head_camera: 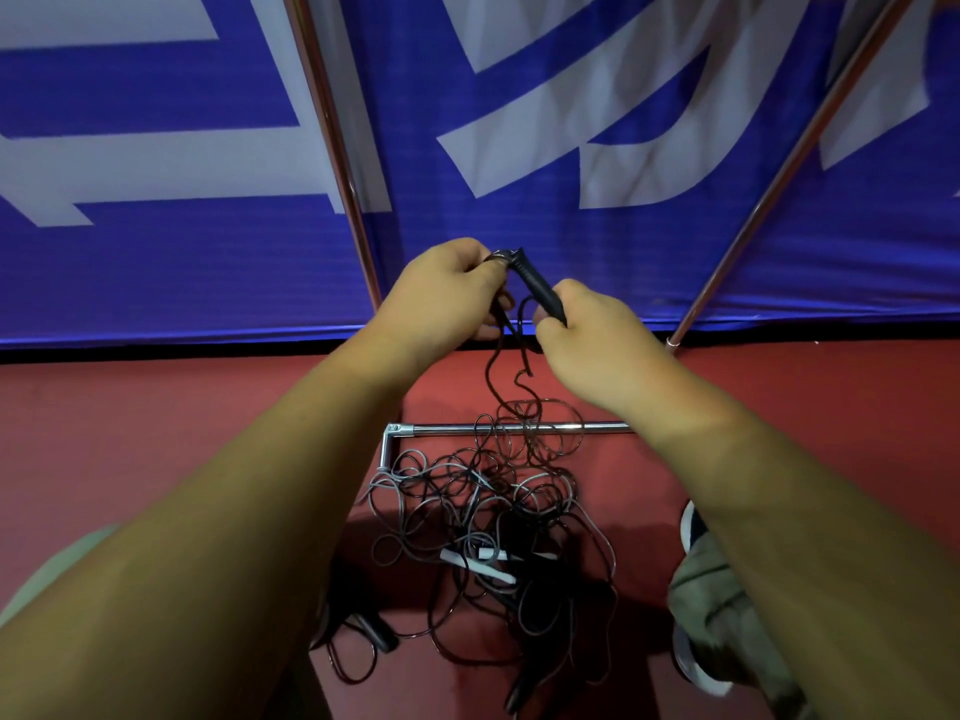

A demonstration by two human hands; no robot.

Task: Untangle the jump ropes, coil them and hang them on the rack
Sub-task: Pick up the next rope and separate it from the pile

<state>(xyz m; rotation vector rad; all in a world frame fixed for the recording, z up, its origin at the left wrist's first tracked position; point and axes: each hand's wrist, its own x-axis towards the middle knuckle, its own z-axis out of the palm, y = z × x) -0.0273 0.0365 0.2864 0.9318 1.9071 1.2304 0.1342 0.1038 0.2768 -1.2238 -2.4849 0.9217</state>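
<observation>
Right hand (587,345) is gripping a black rope handle (532,283) and left hand (447,293) is pinching its cord (492,366), holding both above the tangle (483,532) lying on the near floor (156,433) across the rack bar (447,430), likely to free one rope.

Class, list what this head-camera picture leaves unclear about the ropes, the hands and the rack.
All from the head view:
1. Number of ropes: in the tangle on the floor, the cords overlap in dim light.
2. How the left hand grips the black cord: the back of the hand hides its fingertips.
3. Lower end of the black handle: hidden inside the right hand.
4. Top of the rack: its poles are cut off by the upper edge.
</observation>
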